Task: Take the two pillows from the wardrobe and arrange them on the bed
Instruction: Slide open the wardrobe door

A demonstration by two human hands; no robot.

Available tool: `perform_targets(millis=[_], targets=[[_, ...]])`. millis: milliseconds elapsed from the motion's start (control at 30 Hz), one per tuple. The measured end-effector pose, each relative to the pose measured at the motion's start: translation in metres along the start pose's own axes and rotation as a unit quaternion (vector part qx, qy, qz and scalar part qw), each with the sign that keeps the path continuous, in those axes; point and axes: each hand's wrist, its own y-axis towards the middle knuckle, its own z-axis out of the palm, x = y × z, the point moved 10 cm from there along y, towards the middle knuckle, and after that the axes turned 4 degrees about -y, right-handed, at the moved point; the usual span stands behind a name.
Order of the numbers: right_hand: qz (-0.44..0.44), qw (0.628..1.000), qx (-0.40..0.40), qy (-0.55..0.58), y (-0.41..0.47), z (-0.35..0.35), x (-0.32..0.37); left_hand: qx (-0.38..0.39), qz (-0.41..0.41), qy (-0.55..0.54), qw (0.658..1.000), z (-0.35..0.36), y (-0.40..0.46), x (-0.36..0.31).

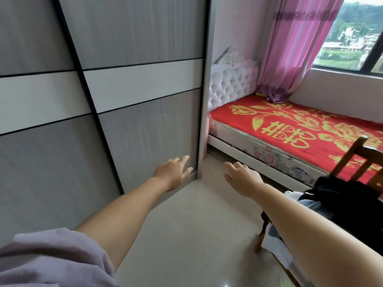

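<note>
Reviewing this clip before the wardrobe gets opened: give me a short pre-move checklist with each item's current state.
1. Left hand free to grip: ok, open and empty, at the right edge of the sliding door.
2. Right hand free: ok, open and empty, over the floor.
3. Wardrobe open: not ok, the door panels are shut.
4. Pillows located: cannot tell, none visible.
5. Bed ready for pillows: ok, the red cover lies flat, bare near the headboard.
6. Path to the bed: ok, open floor, though a chair piled with clothes stands on the right.
</note>
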Motion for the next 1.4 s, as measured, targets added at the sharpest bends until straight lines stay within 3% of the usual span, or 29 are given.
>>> perform_targets(millis=[400, 667, 833, 1000, 1100, 1267, 1400], targets=[[-0.041, 0.999, -0.019, -0.001, 0.254, -0.013, 0.008, -0.028, 0.007, 0.010, 1.000, -0.028, 0.239, 0.075], [0.018, 0.996, -0.064, 0.066, 0.432, -0.071, -0.018, -0.056, 0.085, 0.078, 0.992, -0.108, 0.431, 0.108], [0.061, 0.987, -0.071, 0.128, 0.512, -0.073, -0.039, -0.050, 0.135, 0.120, 0.982, -0.116, 0.522, 0.095], [0.094, 0.972, -0.069, 0.204, 0.612, -0.075, -0.063, -0.088, 0.194, 0.214, 0.953, -0.121, 0.610, 0.079], [0.090, 0.952, -0.079, 0.283, 0.679, -0.081, -0.075, -0.107, 0.204, 0.329, 0.916, -0.126, 0.671, 0.075], [0.089, 0.898, -0.038, 0.429, 0.777, -0.081, -0.080, -0.064, 0.205, 0.506, 0.835, -0.119, 0.766, 0.075], [0.140, 0.839, -0.030, 0.524, 0.825, -0.064, -0.080, -0.057, 0.224, 0.534, 0.814, -0.122, 0.818, 0.065]])
